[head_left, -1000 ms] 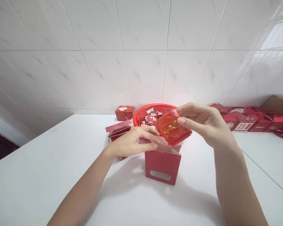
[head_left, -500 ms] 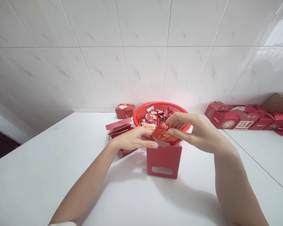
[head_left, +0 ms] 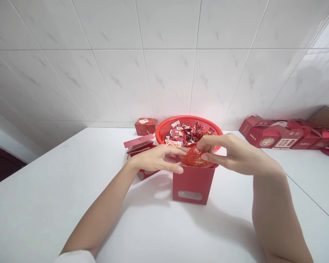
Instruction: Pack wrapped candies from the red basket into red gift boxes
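A red paper box (head_left: 193, 182) with an oval window low on its front stands upright on the white table, its top uncovered. My left hand (head_left: 159, 159) grips its upper left edge, thumb in front and fingers behind at the opening. Between thumb and fingers, my right hand (head_left: 230, 153) pinches a shiny red packet (head_left: 195, 156) with gold print. The packet's lower part is inside the box mouth, hidden by the front panel. Just behind is a red plastic basket (head_left: 162, 126) of small wrapped candies (head_left: 178, 135).
Left of the basket are a second red box (head_left: 138, 142) with a raised lid and a small patterned red box (head_left: 146, 126). Several red gift boxes (head_left: 279, 135) stand in a row at the right, near a brown carton (head_left: 325, 117). A tiled wall (head_left: 167, 80) bounds the table's back.
My right hand has lowered the red packet partway into the box's mouth. My left hand keeps its place at the box's edge. The whole view has shifted slightly.
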The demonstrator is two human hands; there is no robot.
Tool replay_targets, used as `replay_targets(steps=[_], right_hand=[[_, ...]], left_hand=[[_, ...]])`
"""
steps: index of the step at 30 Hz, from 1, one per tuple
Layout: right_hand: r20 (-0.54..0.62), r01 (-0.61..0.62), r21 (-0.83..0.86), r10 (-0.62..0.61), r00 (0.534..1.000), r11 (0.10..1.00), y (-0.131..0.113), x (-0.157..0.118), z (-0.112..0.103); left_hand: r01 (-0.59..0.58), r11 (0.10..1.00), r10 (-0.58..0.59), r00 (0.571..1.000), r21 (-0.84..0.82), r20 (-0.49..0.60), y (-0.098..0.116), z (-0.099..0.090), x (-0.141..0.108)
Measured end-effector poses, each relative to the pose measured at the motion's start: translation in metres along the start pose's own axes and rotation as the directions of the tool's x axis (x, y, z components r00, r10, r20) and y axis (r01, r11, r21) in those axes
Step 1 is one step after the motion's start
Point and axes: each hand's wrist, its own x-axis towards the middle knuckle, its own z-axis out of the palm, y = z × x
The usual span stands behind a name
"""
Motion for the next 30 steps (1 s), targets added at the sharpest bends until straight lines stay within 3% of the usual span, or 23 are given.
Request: replay_targets(steps=[12, 19, 30], right_hand=[[0.065, 0.051, 0.024, -0.053, 0.997, 0.998, 0.001, -0.001, -0.003], [0.138, -0.013, -0.068, 0.022, 0.99, 0.998, -0.006, 0.008, 0.01], [0.081, -0.008, -0.198, 0.024, 0.996, 0.98, -0.011, 0.008, 0.017]], left_hand=[[-0.018, 1.0, 0.019, 0.998, -0.023, 0.058, 0.0, 0.0, 0.0], [0.022, 0.999, -0.023, 0.999, 0.036, 0.029, -0.003, -0.001, -0.001], [-0.003, 0.999, 0.003, 1.0, 0.039, 0.001, -0.004, 0.0, 0.0]])
